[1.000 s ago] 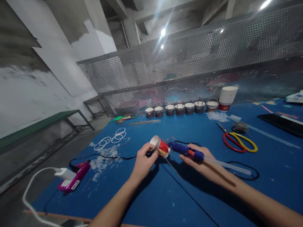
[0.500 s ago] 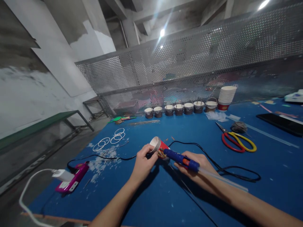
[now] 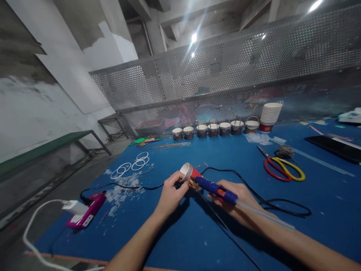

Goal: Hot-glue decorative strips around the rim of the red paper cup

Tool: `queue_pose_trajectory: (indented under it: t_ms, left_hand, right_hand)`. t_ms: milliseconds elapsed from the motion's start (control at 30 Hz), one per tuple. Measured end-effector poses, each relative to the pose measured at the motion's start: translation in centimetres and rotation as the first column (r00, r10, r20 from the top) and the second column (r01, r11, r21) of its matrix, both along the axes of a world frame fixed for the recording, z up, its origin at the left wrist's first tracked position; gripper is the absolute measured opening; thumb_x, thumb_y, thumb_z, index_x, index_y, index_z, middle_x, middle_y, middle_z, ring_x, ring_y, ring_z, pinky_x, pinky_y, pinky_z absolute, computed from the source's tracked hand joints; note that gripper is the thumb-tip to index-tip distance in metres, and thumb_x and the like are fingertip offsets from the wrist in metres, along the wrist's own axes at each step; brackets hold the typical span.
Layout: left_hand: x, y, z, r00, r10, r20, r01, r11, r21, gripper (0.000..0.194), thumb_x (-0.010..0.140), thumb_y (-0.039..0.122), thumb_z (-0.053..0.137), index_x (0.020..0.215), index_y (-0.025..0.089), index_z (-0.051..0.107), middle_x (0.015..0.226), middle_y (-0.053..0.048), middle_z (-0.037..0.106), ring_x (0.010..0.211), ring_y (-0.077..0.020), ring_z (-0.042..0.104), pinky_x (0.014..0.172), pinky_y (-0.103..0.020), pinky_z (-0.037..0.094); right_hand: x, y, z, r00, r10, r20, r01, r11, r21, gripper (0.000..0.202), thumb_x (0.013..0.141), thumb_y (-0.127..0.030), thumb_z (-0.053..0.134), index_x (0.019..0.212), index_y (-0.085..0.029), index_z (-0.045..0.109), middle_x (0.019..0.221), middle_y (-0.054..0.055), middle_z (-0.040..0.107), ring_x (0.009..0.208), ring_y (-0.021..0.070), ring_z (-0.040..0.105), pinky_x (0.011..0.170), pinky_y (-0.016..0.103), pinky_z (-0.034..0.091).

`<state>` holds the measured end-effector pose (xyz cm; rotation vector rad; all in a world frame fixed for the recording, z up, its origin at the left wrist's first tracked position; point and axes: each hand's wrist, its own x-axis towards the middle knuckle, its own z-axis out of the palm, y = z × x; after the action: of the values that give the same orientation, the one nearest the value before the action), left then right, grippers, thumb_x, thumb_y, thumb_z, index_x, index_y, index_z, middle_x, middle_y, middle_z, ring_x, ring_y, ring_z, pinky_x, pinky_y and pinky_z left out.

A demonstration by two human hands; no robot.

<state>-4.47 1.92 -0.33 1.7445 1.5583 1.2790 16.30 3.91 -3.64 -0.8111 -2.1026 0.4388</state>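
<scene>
Tilted on its side in my left hand is a red paper cup with a white inside and a grey band around its rim. The fingers are closed on it near the rim. My right hand grips a blue hot glue gun, with a clear glue stick sticking out of its back end. The gun's tip is at the cup's outer wall, just below the grey band; whether it touches, I cannot tell. A thin dark strand runs from beneath the cup toward the table's front edge.
Scissors and a grey yarn ball lie to the right, near a black phone. Several wrapped cups and a cup stack line the back. White rings and a purple power strip are left. A black cable loops across.
The glue gun's tip and the cup have shifted only very slightly. Both hands keep the same hold.
</scene>
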Motion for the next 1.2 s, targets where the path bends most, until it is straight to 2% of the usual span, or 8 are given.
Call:
queue_pose_trajectory:
  t_ms: [167,367,500,833,1000,1200]
  left_hand:
    - [-0.1,0.1,-0.1,0.999,0.011,0.037,-0.010,1.000,-0.021,0.013,0.070,0.024,0.053,0.059,0.018,0.057,0.059,0.003,0.054,0.060,-0.0132,0.048,0.062,-0.024,0.041]
    - [-0.2,0.2,-0.1,0.998,0.000,0.057,0.002,1.000,-0.031,0.013,0.070,0.024,0.053,0.062,0.017,0.060,0.063,0.001,0.060,0.063,-0.0146,0.052,0.064,-0.025,0.043]
    - [-0.3,0.2,-0.2,0.997,-0.034,0.073,0.035,0.999,-0.023,0.013,0.069,0.022,0.054,0.067,0.017,0.065,0.067,0.000,0.064,0.066,-0.0159,0.056,0.067,-0.027,0.044]
    - [-0.7,0.4,-0.4,0.994,-0.049,0.094,0.053,0.998,-0.038,0.014,0.070,0.022,0.056,0.070,0.017,0.069,0.071,-0.001,0.064,0.071,-0.0170,0.057,0.071,-0.027,0.045]
    - [-0.7,0.3,-0.4,0.991,-0.065,0.120,0.072,0.996,-0.059,0.012,0.069,0.022,0.056,0.067,0.018,0.067,0.070,-0.001,0.063,0.071,-0.0176,0.058,0.071,-0.028,0.045]
    - [-0.9,0.5,-0.4,0.982,-0.078,0.172,0.091,0.993,-0.069,0.010,0.067,0.022,0.058,0.067,0.018,0.067,0.070,-0.001,0.063,0.070,-0.0171,0.056,0.070,-0.027,0.043]
  right_hand:
    - [-0.1,-0.2,-0.5,0.997,0.065,0.041,-0.066,0.998,0.003,0.018,0.090,-0.031,0.049,0.080,-0.019,0.057,0.063,0.003,0.064,0.050,0.0132,0.056,0.050,0.023,0.037]
    - [0.0,0.3,-0.5,1.000,-0.008,-0.012,0.008,1.000,0.000,0.014,0.085,-0.024,0.047,0.074,-0.019,0.055,0.059,0.001,0.061,0.047,0.0119,0.051,0.049,0.023,0.036]
    - [0.1,0.2,-0.2,1.000,-0.010,-0.006,0.010,1.000,-0.029,0.012,0.082,-0.022,0.049,0.071,-0.020,0.054,0.058,0.000,0.060,0.046,0.0112,0.050,0.048,0.022,0.035]
    - [0.5,0.2,0.4,0.997,-0.074,0.033,0.073,0.997,0.017,0.015,0.079,-0.023,0.048,0.066,-0.020,0.056,0.056,0.000,0.061,0.045,0.0112,0.052,0.048,0.021,0.033]
    - [0.2,-0.3,0.4,0.998,-0.045,0.052,0.042,0.997,0.067,0.016,0.080,-0.023,0.048,0.068,-0.019,0.057,0.054,0.000,0.060,0.044,0.0114,0.052,0.047,0.021,0.032]
    - [0.8,0.2,1.1,0.991,-0.111,0.073,0.113,0.993,-0.029,0.019,0.079,-0.025,0.050,0.062,-0.020,0.056,0.056,0.001,0.062,0.046,0.0118,0.051,0.048,0.021,0.032]
